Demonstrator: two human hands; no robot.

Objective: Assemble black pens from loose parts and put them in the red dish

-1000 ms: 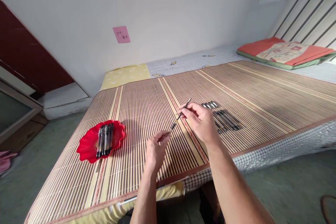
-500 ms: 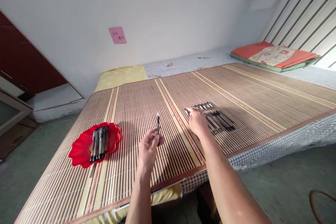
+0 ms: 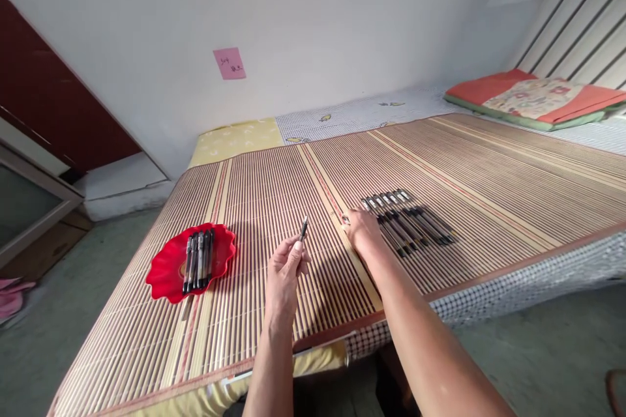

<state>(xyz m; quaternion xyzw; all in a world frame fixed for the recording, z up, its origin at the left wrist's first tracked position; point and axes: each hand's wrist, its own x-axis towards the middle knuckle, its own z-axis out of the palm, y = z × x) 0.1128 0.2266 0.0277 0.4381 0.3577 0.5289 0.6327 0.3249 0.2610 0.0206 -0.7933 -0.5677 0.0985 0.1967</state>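
Note:
My left hand (image 3: 287, 268) is raised over the bamboo mat (image 3: 264, 176), its fingers pinched on a slim dark pen (image 3: 304, 229) that points up and away. My right hand (image 3: 362, 232) rests low on the mat at the left end of a row of several dark pens (image 3: 413, 221). Its fingers are curled on a pen whose end (image 3: 345, 219) pokes out to the left. A red wavy-edged plate (image 3: 163, 277) to the left holds several more black pens (image 3: 197, 260).
The mat covers a bed that stands against a white wall with a pink note (image 3: 229, 63). An orange and patterned pillow (image 3: 535, 99) lies at the far right. The bed's front edge (image 3: 313, 352) is close to me, with grey floor on both sides.
A second ago both hands held one pen between them. The right hand then let go and dropped to the row of pens, while the left hand kept the pen and tilted it upright.

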